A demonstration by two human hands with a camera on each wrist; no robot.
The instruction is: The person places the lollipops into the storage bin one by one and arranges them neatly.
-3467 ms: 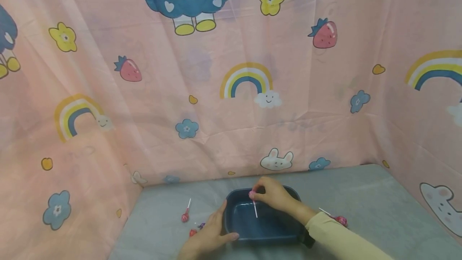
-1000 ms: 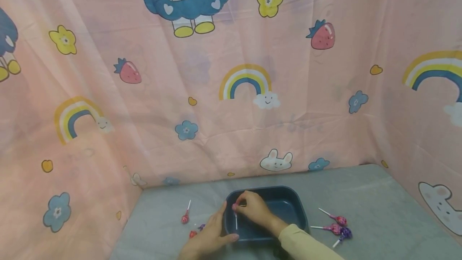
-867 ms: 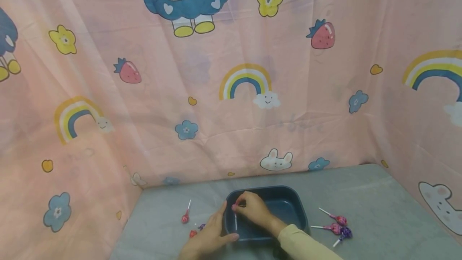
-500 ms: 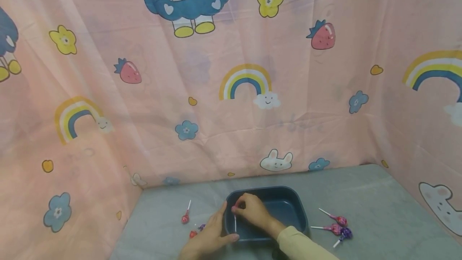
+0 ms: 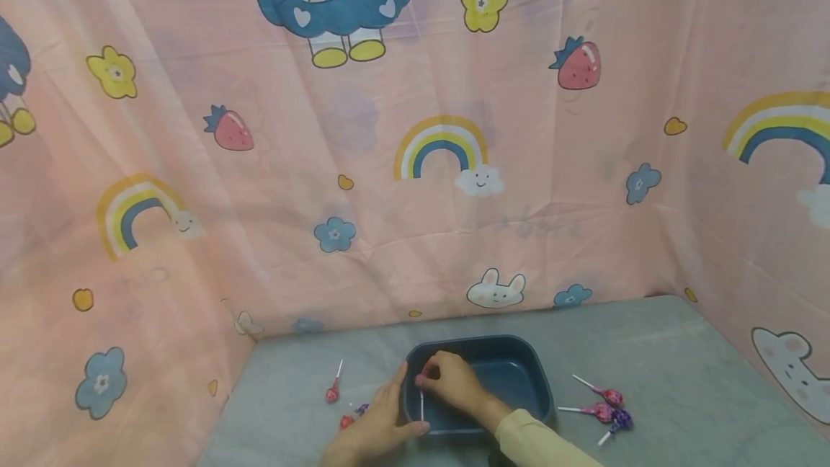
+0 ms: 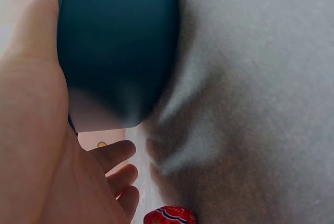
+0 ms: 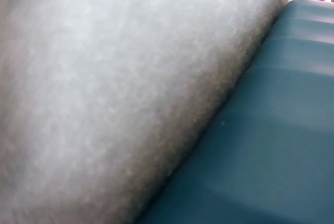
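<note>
Against the tray [image 5: 512, 380], left fingers [image 5: 391, 390] lie outstretched; right fingers [image 5: 433, 385] pinch a lollipop [image 5: 419, 380], stick [image 5: 422, 406] toward the person [image 5: 538, 438].

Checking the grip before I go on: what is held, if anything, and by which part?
The right hand pinches a pink lollipop by its wrapped head, not the white stick. The left hand rests against the blue tray.

Tray [image 5: 512, 380] on the table [image 5: 648, 337], left hand [image 5: 382, 416] at its left end, right hand [image 5: 457, 384] and held lollipop [image 5: 422, 406] inside its left half, lollipop trio [image 5: 603, 413] right, lone lollipop [image 5: 333, 391] farther left, curtain [image 5: 272, 186] behind.
</note>
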